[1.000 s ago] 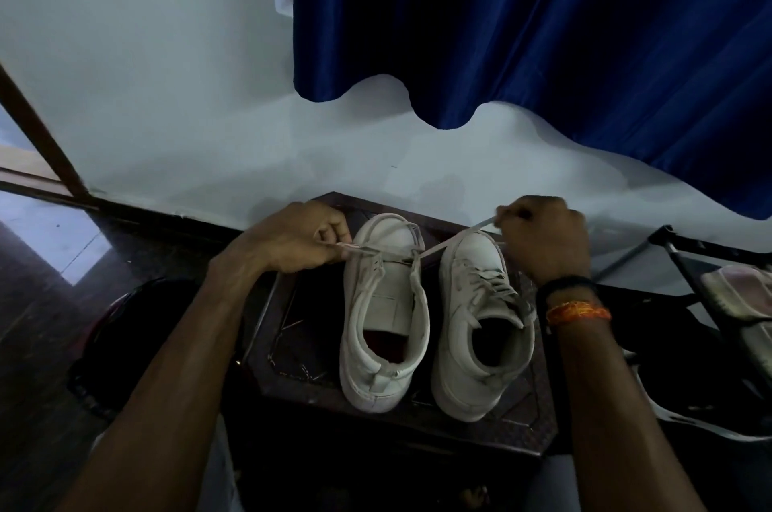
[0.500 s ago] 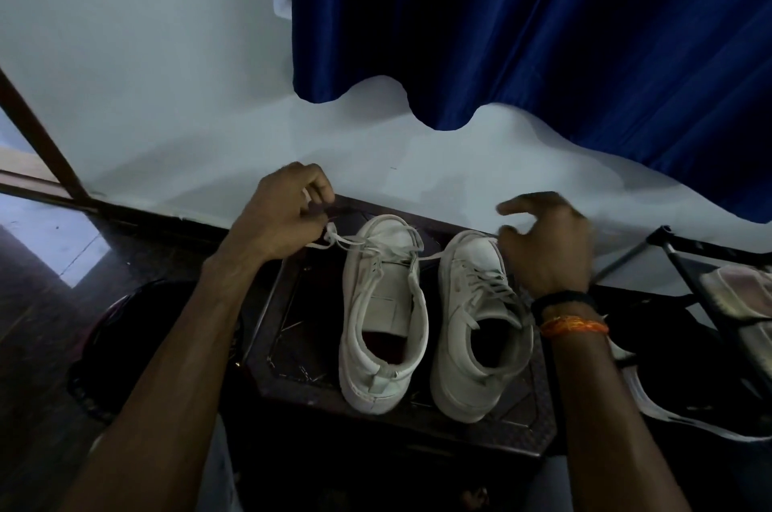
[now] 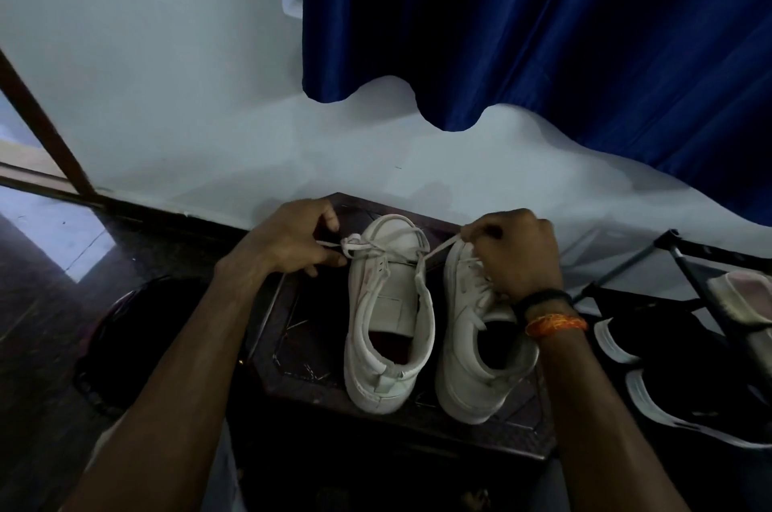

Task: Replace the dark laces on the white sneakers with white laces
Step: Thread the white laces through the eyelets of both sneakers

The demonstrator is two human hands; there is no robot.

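since half a second ago, right hand (image 3: 516, 252) is back on the lace, fingers pinching its end; left hand (image 3: 288, 238) grips the other end.
both ends of the white lace (image 3: 378, 246) cross the left sneaker (image 3: 386, 315), toe near the tabletop (image 3: 300, 348) far edge by the wall (image 3: 209, 114); uneven pulling could, i think, drag it off or unthread an eyelet. right sneaker (image 3: 476, 352) touches my wrist; little room.

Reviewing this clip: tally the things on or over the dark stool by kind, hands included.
White sneakers: 2, left sneaker and right sneaker, side by side on the stool.
White laces being handled: 1, white lace.
Hands gripping that lace: 2, left hand, right hand.
Total: 5.
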